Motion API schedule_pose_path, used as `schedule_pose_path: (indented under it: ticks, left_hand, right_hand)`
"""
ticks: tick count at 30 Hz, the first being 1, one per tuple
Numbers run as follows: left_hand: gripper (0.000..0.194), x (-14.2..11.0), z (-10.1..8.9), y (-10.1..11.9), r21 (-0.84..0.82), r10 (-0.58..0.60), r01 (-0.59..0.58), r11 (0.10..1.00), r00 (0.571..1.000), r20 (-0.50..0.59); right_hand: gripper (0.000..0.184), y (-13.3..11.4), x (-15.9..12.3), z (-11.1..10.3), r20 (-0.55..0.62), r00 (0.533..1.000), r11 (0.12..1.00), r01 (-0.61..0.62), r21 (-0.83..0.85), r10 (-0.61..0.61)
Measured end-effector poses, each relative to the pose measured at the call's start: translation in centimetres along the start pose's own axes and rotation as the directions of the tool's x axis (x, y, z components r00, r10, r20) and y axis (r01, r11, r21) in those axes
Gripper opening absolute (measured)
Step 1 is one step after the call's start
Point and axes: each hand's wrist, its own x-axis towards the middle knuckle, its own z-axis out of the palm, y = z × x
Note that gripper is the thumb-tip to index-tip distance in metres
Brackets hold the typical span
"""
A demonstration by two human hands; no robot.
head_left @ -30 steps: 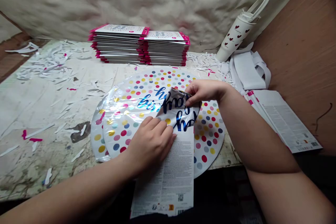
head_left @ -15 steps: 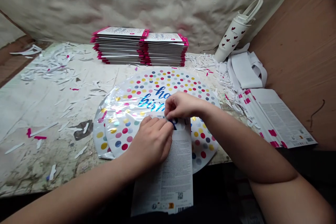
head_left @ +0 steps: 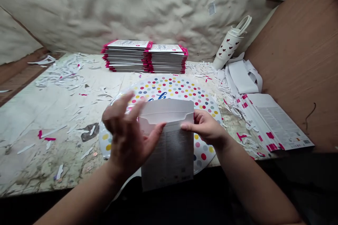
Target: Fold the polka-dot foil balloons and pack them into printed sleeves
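Note:
A printed card envelope (head_left: pixel 169 154) is held up at the table's front edge, its pale top flap (head_left: pixel 169 110) raised and its notched edge toward me. My right hand (head_left: pixel 208 126) pinches the envelope's right side near the top, thumb in front. Beside its left side is my left hand (head_left: pixel 129 130), blurred, with fingers spread and lifted; the thumb touches the notched edge. Behind the envelope lies a round white foil balloon (head_left: pixel 182 88) with coloured dots and blue lettering, partly covered by the hands and envelope.
Two stacks of pink-edged packets (head_left: pixel 126 58) stand against the cloth-covered wall. A white tumbler with hearts (head_left: pixel 228 47) leans at the back right. Paper strips (head_left: pixel 243 75) and more printed envelopes (head_left: pixel 282 121) lie at the right. Paper scraps (head_left: pixel 62 72) litter the left side.
The envelope has been lifted and tilted, its flap now standing up. My right hand has moved from its top to its right side; my left hand has risen and spread its fingers.

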Motion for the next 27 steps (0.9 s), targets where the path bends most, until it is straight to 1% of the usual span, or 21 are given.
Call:
schedule_pose_path:
  ticks: [1,2,3,4,5,6,7,8,9,10,11,12,13,14,15,17,21,22,23,26,27]
  left_hand:
    - [0.069,-0.3,0.0,-0.4,-0.114,-0.128,0.131,0.985,0.991,0.032]
    - [0.074,-0.5,0.2,-0.9,-0.254,-0.231,0.267,0.93,0.959,0.164]
    - [0.071,-0.8,0.4,-1.2,-0.38,-0.277,0.412,0.828,0.891,0.36]
    - [0.064,-1.1,0.7,-1.4,-0.457,-0.261,0.554,0.696,0.788,0.558]
    - [0.054,-1.3,1.0,-1.4,-0.483,-0.214,0.672,0.561,0.682,0.699]
    - [0.045,-1.6,1.4,-1.3,-0.481,-0.18,0.758,0.441,0.599,0.78]
    - [0.037,-1.9,1.8,-1.1,-0.473,-0.182,0.813,0.34,0.551,0.815]
    - [0.032,-2.2,2.1,-0.8,-0.471,-0.212,0.842,0.264,0.527,0.823]
    - [0.028,-2.5,2.4,-0.5,-0.47,-0.251,0.858,0.208,0.511,0.822]
    - [0.027,-2.8,2.6,-0.3,-0.468,-0.283,0.868,0.166,0.497,0.82]
    - [0.026,-3.1,2.8,0.0,-0.464,-0.301,0.875,0.136,0.483,0.823]
    - [0.026,-3.3,2.9,0.2,-0.459,-0.306,0.881,0.118,0.472,0.827]
    - [0.026,-3.4,3.0,0.4,-0.455,-0.308,0.883,0.116,0.467,0.829]
    - [0.027,-3.6,3.0,0.6,-0.453,-0.31,0.883,0.126,0.469,0.827]
    - [0.028,-3.7,3.0,0.8,-0.45,-0.314,0.881,0.146,0.472,0.824]
    - [0.031,-3.8,3.0,1.1,-0.435,-0.32,0.88,0.191,0.475,0.82]
    - [0.032,-3.9,3.0,1.5,-0.417,-0.302,0.882,0.22,0.468,0.83]
    - [0.032,-4.0,3.0,1.5,-0.413,-0.298,0.883,0.223,0.465,0.833]
    - [0.032,-4.0,3.0,1.5,-0.408,-0.298,0.885,0.227,0.461,0.836]
    - [0.032,-4.1,3.1,1.4,-0.395,-0.294,0.889,0.233,0.452,0.843]
    - [0.032,-4.1,3.1,1.4,-0.392,-0.293,0.888,0.24,0.451,0.843]
  right_hand:
    - [0.036,0.3,-0.2,-0.1,-0.043,0.999,1.0,0.025,0.007,-0.024]
    - [0.038,0.5,-0.3,-0.2,-0.076,0.996,0.999,0.044,-0.002,-0.045]
    - [0.04,0.5,-0.2,-0.4,-0.09,0.995,0.998,0.051,-0.025,-0.053]
    - [0.039,0.5,-0.1,-0.7,-0.093,0.995,0.997,0.042,-0.066,-0.048]
    - [0.034,0.4,0.1,-1.0,-0.109,0.993,0.99,0.023,-0.138,-0.039]
    - [0.029,0.3,0.2,-1.2,-0.168,0.985,0.969,0.002,-0.246,-0.045]
    - [0.025,0.3,0.4,-1.2,-0.264,0.96,0.923,-0.017,-0.383,-0.092]
    - [0.024,0.3,0.5,-1.1,-0.36,0.914,0.845,-0.036,-0.534,-0.188]
    - [0.021,0.3,0.4,-0.7,-0.401,0.861,0.736,-0.047,-0.675,-0.313]
    - [0.018,0.4,0.3,-0.2,-0.365,0.83,0.612,-0.037,-0.79,-0.421]
    - [0.016,0.6,0.1,0.5,-0.269,0.831,0.493,0.006,-0.87,-0.486]
    - [0.015,0.8,-0.1,1.3,-0.144,0.856,0.396,0.075,-0.915,-0.496]
    - [0.016,1.0,-0.4,2.1,-0.027,0.884,0.33,0.145,-0.933,-0.467]
    - [0.018,1.2,-0.6,2.9,0.054,0.898,0.289,0.197,-0.937,-0.437]
    - [0.019,1.4,-0.8,3.6,0.093,0.903,0.263,0.219,-0.94,-0.42]
    - [0.02,1.8,-1.0,4.4,0.097,0.901,0.223,0.207,-0.953,-0.423]
    - [0.02,1.9,-0.9,4.5,0.089,0.912,0.171,0.169,-0.971,-0.4]
    - [0.019,1.8,-0.9,4.3,0.078,0.914,0.176,0.159,-0.971,-0.398]
    - [0.018,1.6,-0.9,4.1,0.059,0.917,0.201,0.149,-0.968,-0.395]
    - [0.015,1.4,-1.0,3.9,0.011,0.926,0.319,0.141,-0.937,-0.376]
    - [0.016,1.5,-1.0,4.0,0.02,0.929,0.327,0.15,-0.933,-0.37]
